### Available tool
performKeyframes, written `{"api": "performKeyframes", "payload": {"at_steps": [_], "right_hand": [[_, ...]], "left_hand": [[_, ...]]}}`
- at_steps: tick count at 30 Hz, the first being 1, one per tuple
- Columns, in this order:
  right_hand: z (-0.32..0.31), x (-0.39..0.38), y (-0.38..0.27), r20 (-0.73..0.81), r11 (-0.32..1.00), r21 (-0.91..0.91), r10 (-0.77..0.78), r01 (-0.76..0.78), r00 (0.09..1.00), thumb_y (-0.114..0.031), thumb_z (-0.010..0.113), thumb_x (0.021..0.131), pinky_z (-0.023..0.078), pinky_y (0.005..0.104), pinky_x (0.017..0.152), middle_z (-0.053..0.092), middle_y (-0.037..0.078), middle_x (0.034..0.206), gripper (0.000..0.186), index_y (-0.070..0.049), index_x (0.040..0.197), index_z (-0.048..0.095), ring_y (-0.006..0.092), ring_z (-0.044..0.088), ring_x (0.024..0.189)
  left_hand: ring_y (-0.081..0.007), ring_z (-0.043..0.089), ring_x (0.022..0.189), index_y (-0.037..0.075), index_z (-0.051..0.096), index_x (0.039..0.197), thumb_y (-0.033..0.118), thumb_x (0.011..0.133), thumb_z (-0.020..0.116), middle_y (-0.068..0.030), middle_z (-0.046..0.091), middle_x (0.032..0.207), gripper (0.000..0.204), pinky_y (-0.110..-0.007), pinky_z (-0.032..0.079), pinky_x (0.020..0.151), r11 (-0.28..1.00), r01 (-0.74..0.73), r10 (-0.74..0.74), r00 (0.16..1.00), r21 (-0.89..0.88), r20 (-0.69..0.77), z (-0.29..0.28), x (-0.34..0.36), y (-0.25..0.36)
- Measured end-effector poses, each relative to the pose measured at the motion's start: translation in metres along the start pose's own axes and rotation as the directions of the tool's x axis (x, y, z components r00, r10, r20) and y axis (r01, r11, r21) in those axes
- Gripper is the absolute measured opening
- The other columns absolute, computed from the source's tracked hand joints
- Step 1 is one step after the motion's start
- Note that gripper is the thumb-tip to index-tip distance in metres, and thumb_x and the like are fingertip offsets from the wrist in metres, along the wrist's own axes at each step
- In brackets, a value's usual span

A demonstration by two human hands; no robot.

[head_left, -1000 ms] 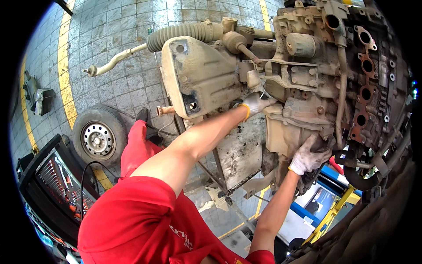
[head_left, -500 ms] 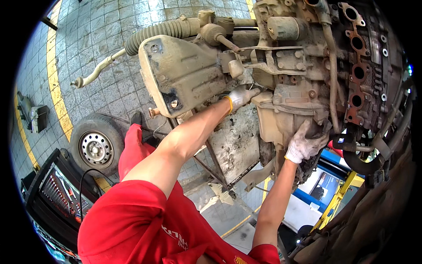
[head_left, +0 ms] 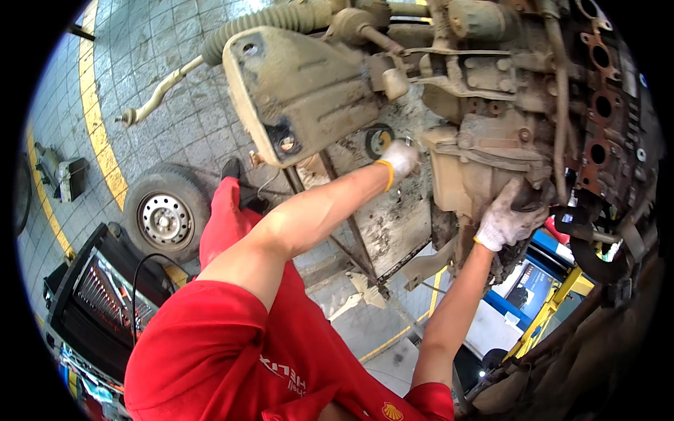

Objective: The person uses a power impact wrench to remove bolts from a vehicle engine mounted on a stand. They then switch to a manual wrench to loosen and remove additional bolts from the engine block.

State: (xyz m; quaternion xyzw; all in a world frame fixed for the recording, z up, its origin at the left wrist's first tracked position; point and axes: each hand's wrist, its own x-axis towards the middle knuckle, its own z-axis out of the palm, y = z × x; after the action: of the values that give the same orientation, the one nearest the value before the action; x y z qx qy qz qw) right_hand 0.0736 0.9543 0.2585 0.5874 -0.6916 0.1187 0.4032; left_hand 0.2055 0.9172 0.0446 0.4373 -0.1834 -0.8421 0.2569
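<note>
A mud-caked engine and gearbox assembly (head_left: 491,105) hangs above me. My left hand (head_left: 399,158), in a white glove with a yellow cuff, reaches into the gap between the tan gearbox cover (head_left: 302,91) and the engine housing (head_left: 477,168). Its fingers are curled and partly hidden against the metal. My right hand (head_left: 504,221), also gloved, clasps the dark lower edge of the engine housing from below. A black ring seal (head_left: 379,140) sits just left of my left hand.
A spare wheel (head_left: 165,217) lies on the tiled floor with a yellow line (head_left: 95,119). An open tool chest (head_left: 98,302) stands at lower left. A ribbed hose (head_left: 260,24) and a steering rod (head_left: 154,98) stick out leftward. Blue and yellow lift parts (head_left: 551,288) are at lower right.
The engine has slid upward and grown larger in the picture as my head moved closer. Both hands stay at the same spots on the housing.
</note>
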Motion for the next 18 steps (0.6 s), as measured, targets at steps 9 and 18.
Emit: {"api": "performKeyframes", "payload": {"at_steps": [9, 18], "right_hand": [[0.004, -0.005, 0.014, -0.032, 0.998, -0.043, -0.053, 0.052, 0.998, -0.047, 0.081, 0.089, 0.053, 0.0541, 0.099, 0.056, 0.032, 0.134, 0.083, 0.01, 0.14, 0.049, 0.0459, 0.061, 0.118], [0.006, -0.006, 0.009, 0.023, 0.998, 0.041, 0.053, -0.054, 0.998, -0.049, 0.077, 0.092, 0.05, 0.0494, 0.108, 0.05, 0.03, 0.15, 0.088, 0.005, 0.152, 0.042, 0.043, 0.058, 0.13]], "left_hand": [[-0.0348, 0.076, 0.095, 0.007, 0.081, 0.101, 0.018, 0.09, 0.06, -0.0191, 0.078, 0.105, 0.026, -0.047, 0.059, 0.079, 0.21, -0.381, 0.419, 0.867, 0.9, 0.269, 0.06, 0.049, -0.061], [-0.0303, 0.074, 0.105, 0.014, 0.076, 0.121, 0.028, 0.098, 0.052, -0.0114, 0.075, 0.124, 0.037, -0.049, 0.058, 0.083, -0.229, -0.215, 0.631, 0.71, 0.949, 0.313, 0.129, 0.178, -0.131]]}}
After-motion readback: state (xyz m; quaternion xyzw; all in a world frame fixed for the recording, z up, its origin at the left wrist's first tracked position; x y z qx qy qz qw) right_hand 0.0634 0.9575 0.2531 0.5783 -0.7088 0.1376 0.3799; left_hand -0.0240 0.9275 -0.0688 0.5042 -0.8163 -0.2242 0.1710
